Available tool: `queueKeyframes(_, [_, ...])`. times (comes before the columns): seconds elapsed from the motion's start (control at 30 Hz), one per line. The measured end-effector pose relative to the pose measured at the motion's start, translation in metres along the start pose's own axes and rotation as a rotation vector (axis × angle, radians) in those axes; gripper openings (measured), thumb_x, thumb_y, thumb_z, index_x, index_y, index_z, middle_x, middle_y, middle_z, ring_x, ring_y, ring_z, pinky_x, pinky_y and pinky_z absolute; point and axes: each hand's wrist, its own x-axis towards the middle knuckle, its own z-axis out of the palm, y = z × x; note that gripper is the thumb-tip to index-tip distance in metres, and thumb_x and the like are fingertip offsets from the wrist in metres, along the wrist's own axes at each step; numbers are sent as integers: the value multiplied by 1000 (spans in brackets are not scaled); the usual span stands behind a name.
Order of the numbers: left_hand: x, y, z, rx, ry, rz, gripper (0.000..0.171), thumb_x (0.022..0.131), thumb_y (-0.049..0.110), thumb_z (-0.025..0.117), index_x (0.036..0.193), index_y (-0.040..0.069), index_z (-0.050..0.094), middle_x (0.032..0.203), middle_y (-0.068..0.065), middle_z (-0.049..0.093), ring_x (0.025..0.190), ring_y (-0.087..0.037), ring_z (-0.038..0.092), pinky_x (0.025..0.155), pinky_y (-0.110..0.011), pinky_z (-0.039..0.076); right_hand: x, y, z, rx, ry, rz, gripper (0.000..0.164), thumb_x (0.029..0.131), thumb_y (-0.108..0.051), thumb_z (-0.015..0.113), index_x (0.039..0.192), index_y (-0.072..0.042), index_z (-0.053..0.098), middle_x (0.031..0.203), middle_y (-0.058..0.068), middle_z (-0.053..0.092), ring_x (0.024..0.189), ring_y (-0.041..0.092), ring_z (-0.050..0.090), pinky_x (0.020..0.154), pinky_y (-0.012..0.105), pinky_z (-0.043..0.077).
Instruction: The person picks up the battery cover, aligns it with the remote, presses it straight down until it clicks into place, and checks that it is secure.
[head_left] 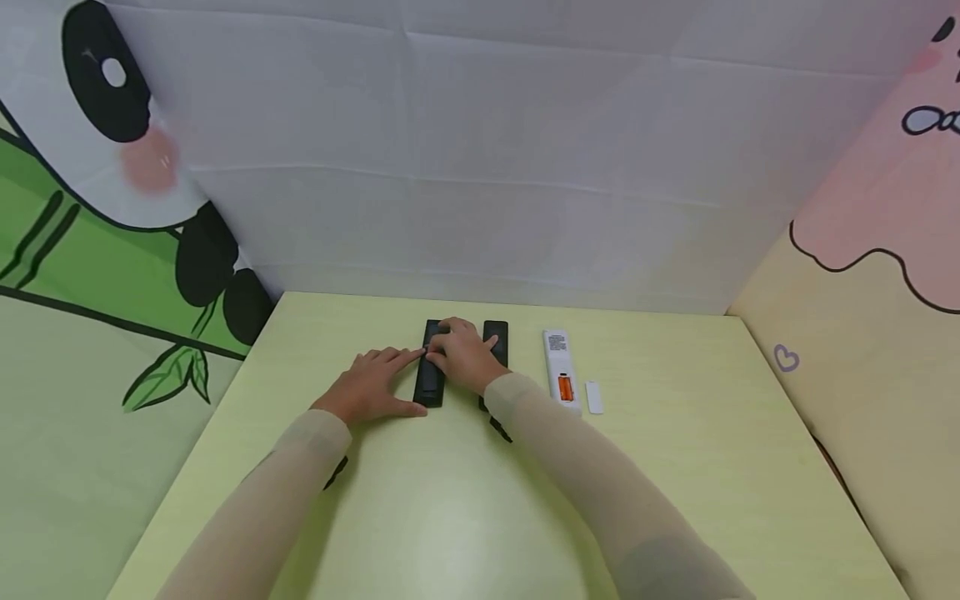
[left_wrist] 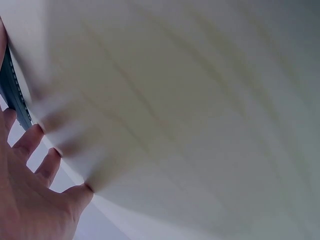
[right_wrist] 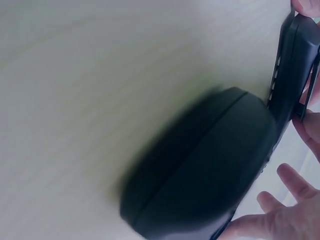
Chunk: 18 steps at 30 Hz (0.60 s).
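Observation:
A black remote control (head_left: 429,385) lies on the table under both hands. My left hand (head_left: 372,386) stretches out from the left, its index fingertip at the remote's side and its thumb near the lower end. Over the remote's upper half, my right hand (head_left: 467,357) has bent fingers that pinch a thin black battery cover (right_wrist: 315,75). In the right wrist view this cover stands at an angle off the remote's body (right_wrist: 292,65). A second black remote (head_left: 496,330) lies partly hidden beneath the right hand and looms large in the right wrist view.
To the right lies a white remote (head_left: 557,354) with its battery compartment uncovered and an orange battery (head_left: 566,387) inside. Beside it is a small white cover (head_left: 594,397). A pale wall sheet (head_left: 480,208) rises behind the table (head_left: 675,433), with printed side panels left and right.

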Motion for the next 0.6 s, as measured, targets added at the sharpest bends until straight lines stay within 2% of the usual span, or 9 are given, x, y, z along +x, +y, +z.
queueKeyframes(0.33, [1,1,1,2,-4,-7,115,95,76,89,187,26,39,182,-23,51,168,-59,47,137,-84,37,0,4,2,-19,11,-16,26,123,-36,66,130,-21,86,185,11,49,179,45,39,126,104,24])
queueKeyframes(0.6, [2,1,0,7,-5,-12,115,95,76,89,186,27,39,182,-23,52,167,-59,48,135,-84,40,-2,1,1,-5,26,-20,25,123,-33,67,128,-19,86,183,13,51,178,45,40,127,104,24])
